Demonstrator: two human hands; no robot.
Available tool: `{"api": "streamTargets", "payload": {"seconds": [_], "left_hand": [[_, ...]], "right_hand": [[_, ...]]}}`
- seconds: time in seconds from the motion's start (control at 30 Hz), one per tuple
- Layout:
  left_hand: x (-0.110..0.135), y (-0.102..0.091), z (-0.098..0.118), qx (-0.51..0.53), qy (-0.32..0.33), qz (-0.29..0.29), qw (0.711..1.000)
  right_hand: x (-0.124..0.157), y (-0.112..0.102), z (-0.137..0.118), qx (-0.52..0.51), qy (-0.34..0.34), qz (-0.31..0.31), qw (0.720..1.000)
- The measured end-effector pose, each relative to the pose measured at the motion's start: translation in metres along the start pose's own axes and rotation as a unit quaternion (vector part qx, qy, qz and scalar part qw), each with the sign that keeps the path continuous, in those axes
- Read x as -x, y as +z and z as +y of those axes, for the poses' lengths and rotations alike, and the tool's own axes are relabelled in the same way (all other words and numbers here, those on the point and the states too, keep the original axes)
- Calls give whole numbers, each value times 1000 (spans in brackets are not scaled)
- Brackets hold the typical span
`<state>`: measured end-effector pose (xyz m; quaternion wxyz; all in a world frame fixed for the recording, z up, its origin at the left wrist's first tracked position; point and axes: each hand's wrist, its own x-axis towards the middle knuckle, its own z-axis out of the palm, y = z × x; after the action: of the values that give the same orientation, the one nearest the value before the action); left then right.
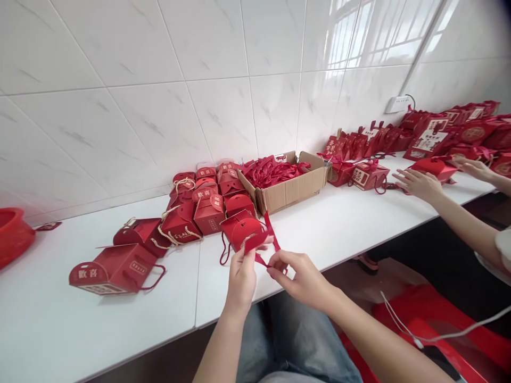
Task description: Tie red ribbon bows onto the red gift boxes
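A red ribbon (272,232) runs between my two hands above the front edge of the white table. My left hand (244,272) pinches one part of it between thumb and fingers. Close on its right, my right hand (297,274) grips another part with its fingertips. Just behind my left hand, a red gift box (235,227) with a dark red cord handle stands on the table, partly hidden by the ribbon and hand. An open cardboard box (293,197) heaped with red ribbons (275,171) sits further back.
Several red gift boxes (209,210) cluster against the tiled wall, with another red box (120,268) lying to the left. A red basin (15,234) is at far left. On the right, a co-worker's hands (421,183) are beside a red box; many finished-looking boxes (471,130) are piled behind.
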<state>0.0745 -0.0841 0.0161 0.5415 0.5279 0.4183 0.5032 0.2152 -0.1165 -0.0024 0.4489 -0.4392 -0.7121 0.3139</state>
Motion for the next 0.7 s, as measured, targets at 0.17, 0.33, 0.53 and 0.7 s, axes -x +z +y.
{"api": "streamTargets", "payload": {"seconds": [0.17,0.33,0.53,0.7], "left_hand": [[5,-2,17,38,-60,-90,993],[5,3,32,190,-113,-112,969],[10,-1,66,269,-135,-171,938],[12,-19,102,249,-73,-192,946]], "right_hand": [[14,9,15,91,-30,11,995],[33,29,21,208,-11,-38,977],[83,65,37,225,99,-145,958],[130,71,65,204,216,-240,924]]}}
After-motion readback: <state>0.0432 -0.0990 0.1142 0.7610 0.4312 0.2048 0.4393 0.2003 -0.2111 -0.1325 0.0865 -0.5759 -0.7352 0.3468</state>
